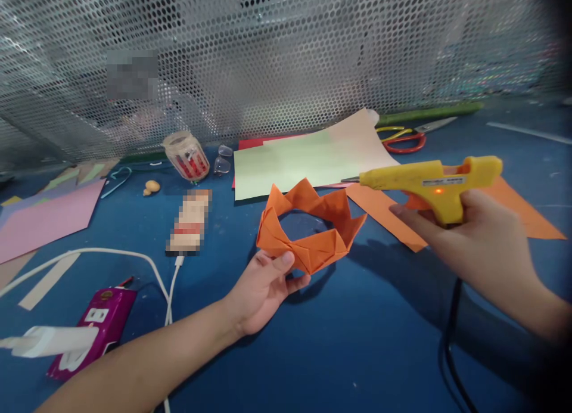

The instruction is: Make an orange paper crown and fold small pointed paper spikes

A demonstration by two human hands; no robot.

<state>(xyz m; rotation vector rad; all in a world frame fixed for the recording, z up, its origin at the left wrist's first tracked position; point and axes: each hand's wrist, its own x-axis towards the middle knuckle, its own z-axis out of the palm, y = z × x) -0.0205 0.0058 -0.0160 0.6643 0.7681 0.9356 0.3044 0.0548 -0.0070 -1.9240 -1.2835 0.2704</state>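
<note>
An orange folded paper crown (313, 246), a ring with pointed tips, is held at its front left edge by my left hand (268, 285), thumb on the outer side. My right hand (482, 246) grips a yellow glue gun (429, 180) by its handle, with an orange light lit on its side. The gun's metal nozzle points left, above and right of the crown's back edge. Behind the crown lie light green and cream paper sheets (304, 157). An orange paper strip (388, 216) and a larger orange piece (522, 210) lie near my right hand.
Scissors (406, 140) lie at the back right, a jar (186, 157) and glasses (223, 160) at the back. A phone (190, 222) with a white cable (168, 306), a purple power strip (96, 329) and pink paper (53, 213) are left. Perforated metal (286, 55) stands behind.
</note>
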